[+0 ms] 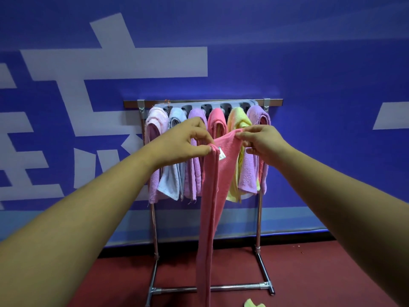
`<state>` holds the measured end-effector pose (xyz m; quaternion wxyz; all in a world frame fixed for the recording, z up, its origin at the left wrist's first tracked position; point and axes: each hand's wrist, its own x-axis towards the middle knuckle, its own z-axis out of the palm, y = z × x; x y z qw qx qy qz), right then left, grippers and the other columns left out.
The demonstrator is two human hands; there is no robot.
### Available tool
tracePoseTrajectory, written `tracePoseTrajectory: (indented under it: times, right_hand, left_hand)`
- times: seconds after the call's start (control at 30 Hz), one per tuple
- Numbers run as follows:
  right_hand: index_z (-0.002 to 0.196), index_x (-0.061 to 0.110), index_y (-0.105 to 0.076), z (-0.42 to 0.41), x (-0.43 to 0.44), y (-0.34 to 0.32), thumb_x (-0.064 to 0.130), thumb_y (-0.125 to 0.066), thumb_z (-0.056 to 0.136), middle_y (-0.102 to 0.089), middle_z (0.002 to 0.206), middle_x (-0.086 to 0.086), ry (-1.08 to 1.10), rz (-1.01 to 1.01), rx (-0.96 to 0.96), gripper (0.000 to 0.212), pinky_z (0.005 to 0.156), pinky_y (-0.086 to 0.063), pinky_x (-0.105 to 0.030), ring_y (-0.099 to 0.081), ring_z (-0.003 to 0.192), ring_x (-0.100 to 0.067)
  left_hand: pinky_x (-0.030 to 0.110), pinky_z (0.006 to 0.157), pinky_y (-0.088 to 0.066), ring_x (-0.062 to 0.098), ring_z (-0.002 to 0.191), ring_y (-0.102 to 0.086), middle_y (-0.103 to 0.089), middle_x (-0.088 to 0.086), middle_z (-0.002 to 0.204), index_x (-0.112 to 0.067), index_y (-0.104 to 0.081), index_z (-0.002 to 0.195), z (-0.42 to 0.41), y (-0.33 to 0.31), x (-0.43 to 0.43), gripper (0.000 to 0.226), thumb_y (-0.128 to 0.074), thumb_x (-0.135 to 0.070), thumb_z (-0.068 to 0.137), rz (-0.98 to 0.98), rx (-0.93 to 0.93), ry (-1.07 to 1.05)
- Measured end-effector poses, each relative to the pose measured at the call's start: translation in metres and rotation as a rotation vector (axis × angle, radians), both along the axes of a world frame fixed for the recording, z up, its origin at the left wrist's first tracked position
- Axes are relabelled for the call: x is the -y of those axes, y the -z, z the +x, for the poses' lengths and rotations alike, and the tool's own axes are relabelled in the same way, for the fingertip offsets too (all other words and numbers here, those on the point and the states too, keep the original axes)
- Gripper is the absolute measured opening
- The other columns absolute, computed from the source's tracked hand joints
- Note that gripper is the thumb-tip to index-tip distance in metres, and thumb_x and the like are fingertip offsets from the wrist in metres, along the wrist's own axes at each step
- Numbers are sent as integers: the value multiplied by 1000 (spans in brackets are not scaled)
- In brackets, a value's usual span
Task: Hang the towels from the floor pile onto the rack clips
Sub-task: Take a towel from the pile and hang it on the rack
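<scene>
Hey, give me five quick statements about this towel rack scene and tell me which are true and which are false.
1. Both hands hold the pink towel by its top edge. True: the left hand pinches one end and the right hand the other.
2. The rack has no towels on it yet. False: six towels already hang along its clip bar.
3. The held towel carries a small label near the left hand. True.
4. The wall behind the rack is green. False: it is blue with large white shapes.
5. A yellow-green towel lies on the red floor. True, at the bottom edge of the view.
</scene>
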<state>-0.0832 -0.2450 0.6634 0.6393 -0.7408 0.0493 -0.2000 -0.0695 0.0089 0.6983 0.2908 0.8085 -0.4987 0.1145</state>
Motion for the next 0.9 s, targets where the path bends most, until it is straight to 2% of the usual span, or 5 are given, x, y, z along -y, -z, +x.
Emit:
tracePoseTrajectory:
  times: [0.2, 0.43, 0.53, 0.63, 0.9]
  right_hand:
    - [85, 13, -78, -7, -17, -7, 13, -79, 84, -65, 74, -2, -83, -105, 13, 1, 60, -49, -27, -56, 60, -11]
    - [97, -2, -72, -13, -35, -14, 5, -75, 86, -60, 80, -15, -179, -97, 48, 14, 56, -47, -23, -53, 60, -14]
    - [99, 1, -67, -15, -36, -11, 2, -75, 86, -61, 76, -10, -222, -72, 89, 15, 52, -48, -22, -53, 58, -15]
    - [89, 9, -62, -15, -34, -11, -4, -70, 87, -62, 71, -7, -253, -39, 164, 16, 54, -50, -24, -56, 56, -15]
    - [100, -12, -70, -26, -47, -17, -9, -52, 95, -67, 89, -26, -329, -91, 165, 18, 72, -60, -27, -65, 73, -22]
  left_hand:
    - [18, 106, -33, 0, 128, -46, -59, -22, 132, -11, -70, 89, -2, 0, 3, 4, -68, -14, 90, 2, -78, 116]
    - [32, 89, -51, 13, 88, -66, -73, -5, 89, -16, -74, 92, -5, 4, 6, 6, -68, -17, 92, -65, -196, 47]
    - [41, 87, -52, 20, 86, -67, -72, 0, 85, -25, -75, 90, 4, 6, 5, 5, -70, -25, 90, -110, -122, -66]
    - [33, 83, -53, 5, 77, -64, -71, -8, 78, -22, -76, 89, 8, 8, 2, 5, -72, -25, 89, -173, -130, -118]
    - [41, 85, -55, 17, 84, -69, -74, -2, 81, -21, -76, 88, 6, 9, 8, 10, -73, -30, 87, -192, -98, -196]
